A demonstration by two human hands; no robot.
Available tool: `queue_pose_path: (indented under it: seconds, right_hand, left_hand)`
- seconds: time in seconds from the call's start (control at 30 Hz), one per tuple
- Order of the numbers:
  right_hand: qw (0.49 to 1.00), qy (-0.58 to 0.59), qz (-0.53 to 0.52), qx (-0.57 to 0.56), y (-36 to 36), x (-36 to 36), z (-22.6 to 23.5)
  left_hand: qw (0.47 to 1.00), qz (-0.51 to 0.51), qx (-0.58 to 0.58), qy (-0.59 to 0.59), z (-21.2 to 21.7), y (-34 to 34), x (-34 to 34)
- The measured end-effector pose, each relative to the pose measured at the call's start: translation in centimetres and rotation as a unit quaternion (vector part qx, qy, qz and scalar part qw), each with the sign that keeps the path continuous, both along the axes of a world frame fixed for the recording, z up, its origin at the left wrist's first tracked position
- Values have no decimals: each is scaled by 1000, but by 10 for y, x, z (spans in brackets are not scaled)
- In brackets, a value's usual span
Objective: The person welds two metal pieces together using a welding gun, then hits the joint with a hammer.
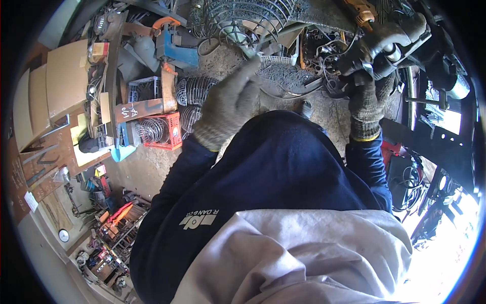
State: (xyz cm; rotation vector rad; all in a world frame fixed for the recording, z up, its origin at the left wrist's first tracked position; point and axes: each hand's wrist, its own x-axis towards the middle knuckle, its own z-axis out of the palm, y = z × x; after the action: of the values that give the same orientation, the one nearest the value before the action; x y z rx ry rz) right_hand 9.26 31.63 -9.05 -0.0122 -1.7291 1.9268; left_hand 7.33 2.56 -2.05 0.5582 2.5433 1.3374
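Observation:
My left hand [228, 109], in a grey-brown knit glove, is raised in front of my left side. Its fingers stretch up toward a large wire coil [248, 23], and I make out nothing held in them. My right hand [367, 106], gloved alike with a yellow cuff edge, is at the right below a heavy dark metal vise-like tool [385, 48]. Its fingers are bent around a dark part under that tool; what they grip is hidden.
Several wire coils [195, 91] lie on the left by a red crate [169, 131]. A blue clamp [177, 48] stands behind them. Cardboard sheets [66, 76] lean at far left. An orange power tool [362, 12] rests at top right. A dark steel beam [425, 142] juts in on the right.

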Motion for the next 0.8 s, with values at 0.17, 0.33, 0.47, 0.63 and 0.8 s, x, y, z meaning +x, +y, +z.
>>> queue_pose_path:
  seconds: [0.17,0.33,0.47,0.63,0.8]
  right_hand:
    - [995,-78,54,-19,5,15,-18]
    - [989,-140,45,13,8,27,-47]
    - [983,-153,98,-26,14,36,-73]
    - [972,-186,123,-67,17,56,-85]
    - [974,-193,77,87,12,59,-77]
  left_hand:
    - [981,-33,-124,144,12,-34,-22]
    - [962,-33,-205,177,16,-35,-34]
    - [923,11,-348,165,30,-21,-37]
    - [908,25,-385,164,32,-3,-38]
    - [915,30,-337,218,20,-8,-38]
